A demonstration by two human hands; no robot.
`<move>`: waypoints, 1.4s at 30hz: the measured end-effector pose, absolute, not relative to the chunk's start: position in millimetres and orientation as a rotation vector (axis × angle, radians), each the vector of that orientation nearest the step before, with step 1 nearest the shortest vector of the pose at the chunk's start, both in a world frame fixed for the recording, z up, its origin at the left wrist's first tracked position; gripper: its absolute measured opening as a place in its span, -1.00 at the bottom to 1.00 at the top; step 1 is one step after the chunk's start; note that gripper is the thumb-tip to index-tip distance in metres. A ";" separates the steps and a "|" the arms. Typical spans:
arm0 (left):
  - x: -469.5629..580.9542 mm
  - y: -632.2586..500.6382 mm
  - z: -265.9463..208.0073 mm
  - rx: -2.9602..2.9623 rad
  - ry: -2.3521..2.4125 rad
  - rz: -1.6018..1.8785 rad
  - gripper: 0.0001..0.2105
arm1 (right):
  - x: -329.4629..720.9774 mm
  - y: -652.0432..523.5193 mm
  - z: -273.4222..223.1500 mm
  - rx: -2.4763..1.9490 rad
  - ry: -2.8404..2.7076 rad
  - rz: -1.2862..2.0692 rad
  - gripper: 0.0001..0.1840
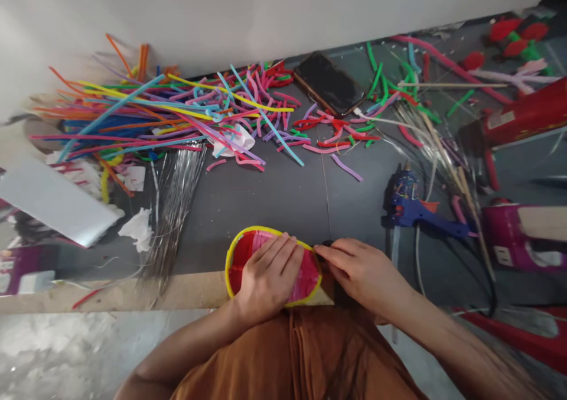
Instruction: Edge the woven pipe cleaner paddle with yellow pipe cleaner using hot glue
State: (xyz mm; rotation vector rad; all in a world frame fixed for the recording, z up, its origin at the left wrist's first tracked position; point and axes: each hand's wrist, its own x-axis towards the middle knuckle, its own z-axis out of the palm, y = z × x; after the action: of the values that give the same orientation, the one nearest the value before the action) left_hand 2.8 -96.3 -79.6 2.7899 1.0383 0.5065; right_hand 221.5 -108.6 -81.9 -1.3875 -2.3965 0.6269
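A rounded craft piece point(241, 258) made of red and pink pipe cleaners, with a yellow pipe-cleaner rim, lies at the table's front edge. My left hand point(269, 270) rests across its middle with fingers together, holding it, and the fingertips reach the far part of the rim. At the right end, my right hand point(361, 267) pinches the rim with its fingertips. Something dark shows just under those fingers, too hidden to name. A blue glue gun point(410, 211) lies to the right of my right hand, with a clear glue stick beneath its nozzle.
Loose pipe cleaners point(177, 110) in many colours are heaped at the back left. A phone point(330, 84) with a white cable lies at the back. Thin wires point(175, 205) stand left of my hands. Red pipe-cleaner flowers point(514, 36) and a red can-like object point(527, 113) are at the right.
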 end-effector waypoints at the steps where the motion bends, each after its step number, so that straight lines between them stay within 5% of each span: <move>1: 2.7 -96.5 -80.0 2.792 1.041 0.502 -0.71 | 221.3 -108.9 -82.0 -1.387 -2.400 0.619 -0.73; 42: 10.2 -97.7 -78.0 2.874 1.146 0.412 -0.75 | 206.0 -129.3 -81.6 -1.457 -2.572 0.415 -0.67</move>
State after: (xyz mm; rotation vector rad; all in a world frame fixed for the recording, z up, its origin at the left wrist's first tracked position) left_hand 10.2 -97.7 -78.0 2.8739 1.1458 0.4121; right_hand 206.0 -129.3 -81.6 -1.4570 -2.5717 0.4154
